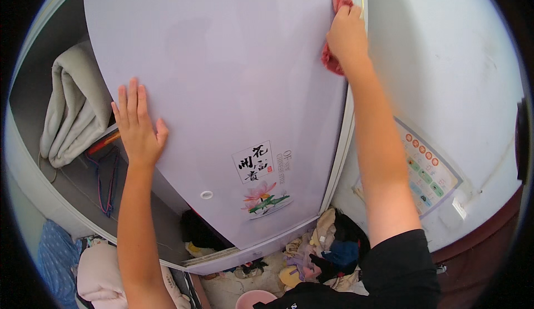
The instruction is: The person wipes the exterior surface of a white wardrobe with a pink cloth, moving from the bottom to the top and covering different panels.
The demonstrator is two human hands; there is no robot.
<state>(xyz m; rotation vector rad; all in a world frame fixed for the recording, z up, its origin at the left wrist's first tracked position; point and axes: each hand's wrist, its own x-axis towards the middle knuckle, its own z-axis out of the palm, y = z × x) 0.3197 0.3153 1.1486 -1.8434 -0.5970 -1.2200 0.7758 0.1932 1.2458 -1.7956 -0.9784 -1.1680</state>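
A pale lilac sliding wardrobe door fills the middle of the view, with a lotus picture and printed characters low on it and a small round recessed pull. My right hand grips a red cloth and presses it to the door's upper right edge, beside the white frame. My left hand lies flat on the door near its left edge, fingers slightly spread, holding nothing. Left of the door the wardrobe stands open, with a folded grey-beige blanket on a shelf and hangers below it.
A heap of clothes lies on the floor below the door's right corner. At the bottom edge is a pink basin. Pale pink bedding sits at lower left. A printed chart hangs on the right wall, above dark red furniture.
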